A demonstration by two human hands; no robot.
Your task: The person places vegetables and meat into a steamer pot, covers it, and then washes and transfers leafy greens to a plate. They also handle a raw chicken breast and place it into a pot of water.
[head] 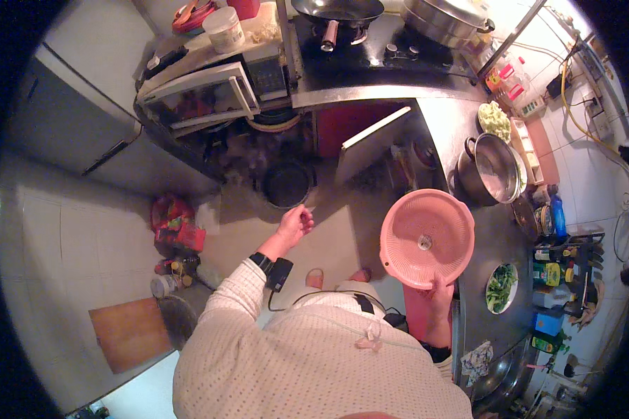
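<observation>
In my right hand (439, 296) is a round pink plastic colander (427, 230), gripped by its near rim. It is beside the dark worktop, and its inside faces up towards me; a small pale round piece shows at the middle of its base. My left hand (296, 226) is over the floor with its fingers loosely curled, and no object shows in it. Just beyond that hand is a round dark container (285, 183); its contents are too dark to make out. Ahead, a cabinet door (373, 137) stands ajar below the stove.
A wok (340, 13) and a lidded steel steamer (445, 21) are on the stove (372, 63). Along the right worktop stand a steel pot (490, 167) and a plate of green vegetables (502, 288), near a sink (498, 372). A microwave oven (204, 99) is at the left.
</observation>
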